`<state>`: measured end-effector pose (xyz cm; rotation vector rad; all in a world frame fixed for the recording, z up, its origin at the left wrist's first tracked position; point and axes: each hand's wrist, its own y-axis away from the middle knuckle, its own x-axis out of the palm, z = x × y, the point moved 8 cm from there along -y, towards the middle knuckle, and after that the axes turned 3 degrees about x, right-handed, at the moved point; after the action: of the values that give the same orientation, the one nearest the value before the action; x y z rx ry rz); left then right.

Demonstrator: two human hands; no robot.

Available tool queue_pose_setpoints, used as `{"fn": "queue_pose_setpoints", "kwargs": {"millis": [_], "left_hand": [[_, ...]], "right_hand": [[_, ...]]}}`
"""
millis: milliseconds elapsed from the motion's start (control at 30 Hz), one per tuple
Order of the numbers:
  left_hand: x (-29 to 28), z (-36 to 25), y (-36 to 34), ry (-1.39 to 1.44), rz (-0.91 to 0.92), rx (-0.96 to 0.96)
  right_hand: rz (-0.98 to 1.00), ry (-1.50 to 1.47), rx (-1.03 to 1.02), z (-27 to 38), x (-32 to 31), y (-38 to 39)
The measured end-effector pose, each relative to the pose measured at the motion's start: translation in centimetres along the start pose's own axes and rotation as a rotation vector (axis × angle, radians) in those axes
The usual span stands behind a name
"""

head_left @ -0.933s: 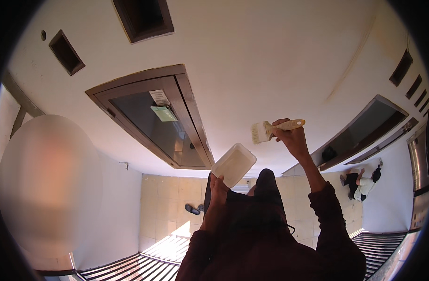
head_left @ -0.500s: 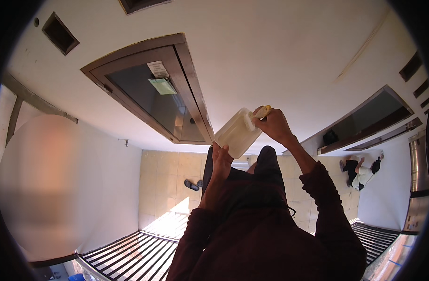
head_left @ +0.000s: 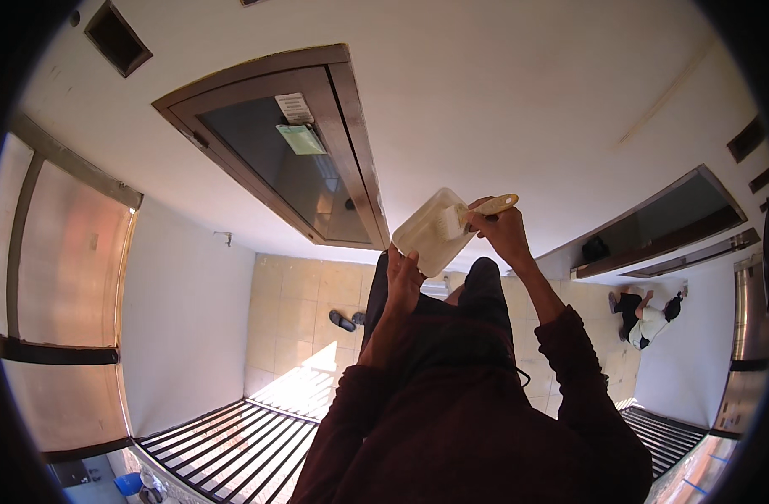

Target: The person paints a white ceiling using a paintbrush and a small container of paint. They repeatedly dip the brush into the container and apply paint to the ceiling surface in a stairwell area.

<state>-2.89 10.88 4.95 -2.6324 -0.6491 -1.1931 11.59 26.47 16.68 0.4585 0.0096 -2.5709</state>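
Note:
My left hand grips a shallow, whitish rectangular tray by its near edge, fingers closed on the rim. The tray is held tilted above my lap, close to the wall. In my right hand is a paintbrush, pinched low on its pale yellowish handle, whose end points right. Its white bristles rest over the inside of the tray, at the right side. Whether they touch the bottom, and how much is in the tray, I cannot tell.
A brown-framed window is in the white wall ahead; another window is to the right. Dark slippers lie on the tiled floor. Another person crouches by the right wall. Black railings stand behind me.
The brush handle has swung outward to the right and lies flatter, showing more of its length. The bristles have shifted lower in the tray. My left hand keeps its hold.

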Motion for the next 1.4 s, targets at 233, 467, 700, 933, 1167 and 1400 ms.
{"fn": "queue_pose_setpoints", "kwargs": {"millis": [233,467,700,933,1167,1400], "left_hand": [[-0.6,-1.1,-0.3,0.037,-0.056,0.036],[-3.1,-0.2,0.6,0.045,-0.112,0.050],[-4.5,1.4,2.0,0.028,-0.125,-0.039],[-6.6,3.1,2.6,0.052,-0.131,-0.062],[-6.4,2.3,3.3,0.061,-0.127,-0.074],[-7.3,3.0,3.1,0.044,-0.127,-0.057]], "right_hand": [[-0.028,-0.704,0.265,-3.7,-1.2,1.1],[-0.002,-0.804,-0.019,2.9,-2.6,-2.3],[-0.080,0.050,-0.622,12.9,-1.3,-6.7],[-0.027,0.332,-0.898,17.2,1.4,-10.3],[-0.202,0.419,-1.046,23.0,-0.1,-11.1],[-0.298,0.524,-1.163,21.5,1.1,-9.4]]}}
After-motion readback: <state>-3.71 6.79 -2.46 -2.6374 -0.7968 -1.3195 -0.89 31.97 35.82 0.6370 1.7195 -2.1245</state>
